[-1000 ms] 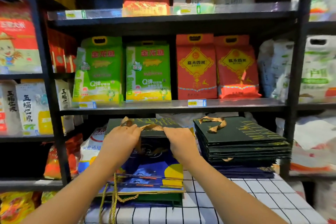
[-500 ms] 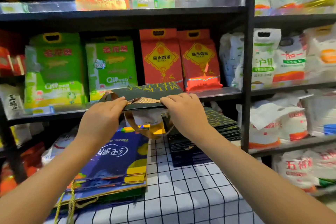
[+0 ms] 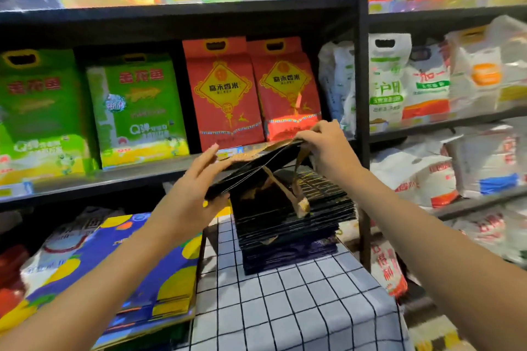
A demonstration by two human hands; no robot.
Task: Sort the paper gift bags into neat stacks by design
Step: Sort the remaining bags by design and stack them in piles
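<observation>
Hands work together above the counter (image 3: pixel 299 308), which wears a white cloth with a black grid. The right hand (image 3: pixel 325 145) pinches the far edge of a dark green gift bag (image 3: pixel 256 164) with curled fingers and holds it tilted in the air. The left hand (image 3: pixel 194 194) has its fingers straight and fairly wide, and its palm seems to touch the near left edge of the same bag, without closing on it. Brown ribbon handles (image 3: pixel 296 191) hang down from the lifted bag onto the stack of dark green bags (image 3: pixel 288 222), which lies directly below it on the counter; darker blue bags sit at the bottom of this stack. To the left on the counter lies a pile of blue bags with yellow shapes (image 3: pixel 148 273), partly hidden by the left forearm. Behind everything stands a black shelf rack (image 3: pixel 360 65), very near to the lifted bag. On it are green rice packs (image 3: pixel 137 111), red rice packs (image 3: pixel 225 94) and, on the right side, white sacks (image 3: pixel 390 80). More sacks fill the lower shelves at both sides.
</observation>
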